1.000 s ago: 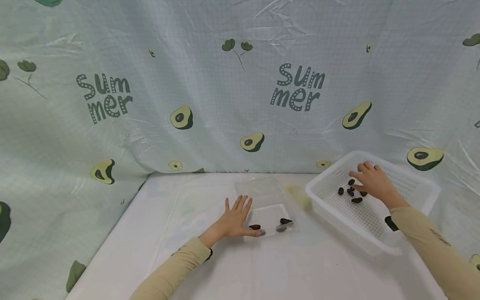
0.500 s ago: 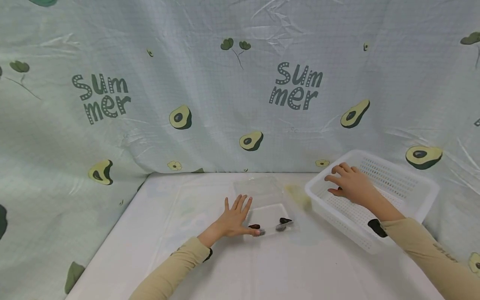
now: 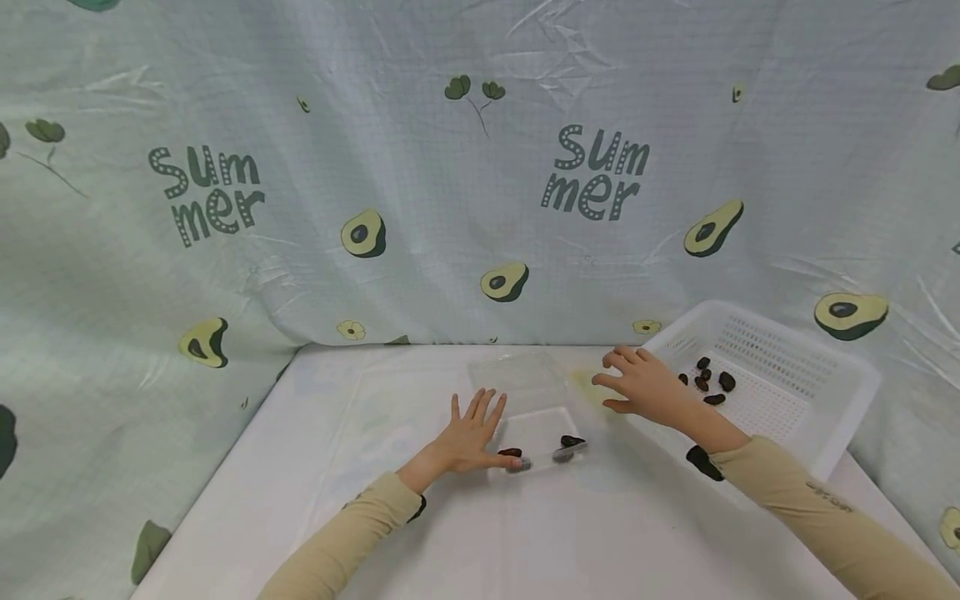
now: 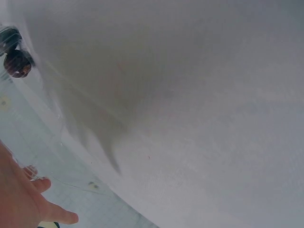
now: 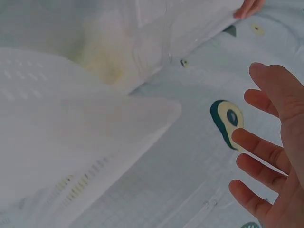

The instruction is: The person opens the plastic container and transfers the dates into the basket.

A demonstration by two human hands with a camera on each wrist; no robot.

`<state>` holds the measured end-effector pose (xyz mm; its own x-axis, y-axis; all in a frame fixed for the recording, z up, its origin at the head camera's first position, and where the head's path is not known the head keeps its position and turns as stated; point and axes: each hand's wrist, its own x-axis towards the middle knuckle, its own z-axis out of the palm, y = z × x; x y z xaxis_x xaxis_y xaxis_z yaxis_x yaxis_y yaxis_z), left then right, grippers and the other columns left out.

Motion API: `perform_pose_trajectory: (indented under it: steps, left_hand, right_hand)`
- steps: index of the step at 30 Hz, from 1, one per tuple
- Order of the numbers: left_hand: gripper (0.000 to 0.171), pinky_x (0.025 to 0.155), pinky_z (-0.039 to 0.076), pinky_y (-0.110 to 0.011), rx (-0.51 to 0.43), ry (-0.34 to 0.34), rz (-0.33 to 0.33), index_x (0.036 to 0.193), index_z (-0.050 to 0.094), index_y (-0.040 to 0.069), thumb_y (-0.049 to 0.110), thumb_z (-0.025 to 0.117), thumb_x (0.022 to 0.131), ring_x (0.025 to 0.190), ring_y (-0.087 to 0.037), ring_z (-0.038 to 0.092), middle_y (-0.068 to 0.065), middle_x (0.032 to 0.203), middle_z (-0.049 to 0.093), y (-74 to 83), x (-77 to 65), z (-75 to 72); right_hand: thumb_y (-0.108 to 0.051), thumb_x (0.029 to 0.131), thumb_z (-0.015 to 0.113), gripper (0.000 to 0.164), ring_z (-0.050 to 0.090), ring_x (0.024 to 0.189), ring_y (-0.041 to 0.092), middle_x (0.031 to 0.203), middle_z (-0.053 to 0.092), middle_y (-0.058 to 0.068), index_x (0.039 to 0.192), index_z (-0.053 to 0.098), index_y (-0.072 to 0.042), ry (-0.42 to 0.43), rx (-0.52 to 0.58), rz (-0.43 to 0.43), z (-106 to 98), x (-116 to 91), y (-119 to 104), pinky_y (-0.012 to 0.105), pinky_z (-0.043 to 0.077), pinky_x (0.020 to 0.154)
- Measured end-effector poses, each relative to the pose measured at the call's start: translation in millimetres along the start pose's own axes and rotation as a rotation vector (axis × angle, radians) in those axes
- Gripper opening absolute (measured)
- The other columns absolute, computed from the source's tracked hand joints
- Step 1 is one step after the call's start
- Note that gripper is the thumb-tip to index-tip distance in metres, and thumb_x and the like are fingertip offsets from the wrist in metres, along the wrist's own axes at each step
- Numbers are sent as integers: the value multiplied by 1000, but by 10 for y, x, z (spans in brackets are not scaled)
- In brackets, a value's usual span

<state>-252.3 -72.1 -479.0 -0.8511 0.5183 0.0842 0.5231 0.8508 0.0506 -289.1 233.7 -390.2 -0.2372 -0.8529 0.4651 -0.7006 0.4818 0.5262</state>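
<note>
In the head view my left hand (image 3: 459,440) lies with its fingers spread at the left side of a clear plastic box (image 3: 534,425); its thumb touches the front edge. Inside are a dark, date-like piece (image 3: 572,440) on the right and a reddish one (image 3: 510,452) by my thumb. My right hand (image 3: 647,390) hovers over the near left rim of a white perforated basket (image 3: 840,383), fingers loosely bent and apart. Nothing shows between them in the right wrist view. Several more dark date-like pieces (image 3: 727,382) lie on the basket's floor.
The box's transparent lid (image 3: 517,372) lies folded back behind it. Both containers stand on a white-covered table (image 3: 570,533). A printed sheet (image 3: 420,167) with avocados hangs along the back and sides. A yellowish patch (image 3: 592,387) shows between box and basket.
My right hand has moved left, from above the basket's inside to its left rim, toward the box. The date-like pieces in the basket show again. My left hand has stayed in place.
</note>
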Motion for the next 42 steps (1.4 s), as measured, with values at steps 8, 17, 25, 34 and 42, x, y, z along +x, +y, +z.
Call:
perform_pose_trajectory:
  steps: [8, 17, 25, 34, 42]
  left_hand:
    - [101, 98, 8, -68, 20, -17, -10, 144, 6, 6, 69, 45, 76, 137, -37, 8, -20, 148, 10, -10, 37, 2]
    - [102, 99, 7, -67, 30, -36, -28, 145, 4, 7, 72, 42, 75, 138, -35, 7, -18, 149, 9, -17, 59, 2]
    - [102, 99, 6, -67, 10, -38, -30, 145, 4, 8, 71, 43, 75, 138, -35, 8, -18, 149, 9, -23, 65, -17]
    - [101, 99, 8, -67, 21, -43, -25, 145, 4, 8, 71, 42, 76, 138, -35, 9, -18, 149, 9, -46, 76, -29]
    - [101, 99, 11, -67, 36, -33, -20, 145, 5, 8, 73, 40, 76, 137, -35, 10, -18, 149, 11, -71, 82, -53]
  right_hand:
    - [-42, 66, 74, 35, 45, 84, 17, 92, 54, 1, 92, 60, -24, -99, -62, -123, 196, 168, -230, 29, 38, 64]
    - [-52, 63, 71, 37, 39, 77, 13, 85, 52, -2, 92, 57, -33, -123, -169, -263, 540, 189, -324, 26, 29, 61]
    - [-57, 60, 67, 37, 42, 81, 12, 88, 54, -4, 90, 56, -37, -217, -159, -299, 707, 219, -348, 25, 33, 63]
    - [-55, 58, 70, 33, 47, 90, 13, 92, 56, -5, 86, 60, -39, -355, -150, -288, 681, 307, -420, 33, 44, 80]
    - [-54, 60, 72, 30, 45, 88, 14, 91, 56, -4, 82, 62, -36, -394, -146, -291, 795, 352, -431, 34, 42, 78]
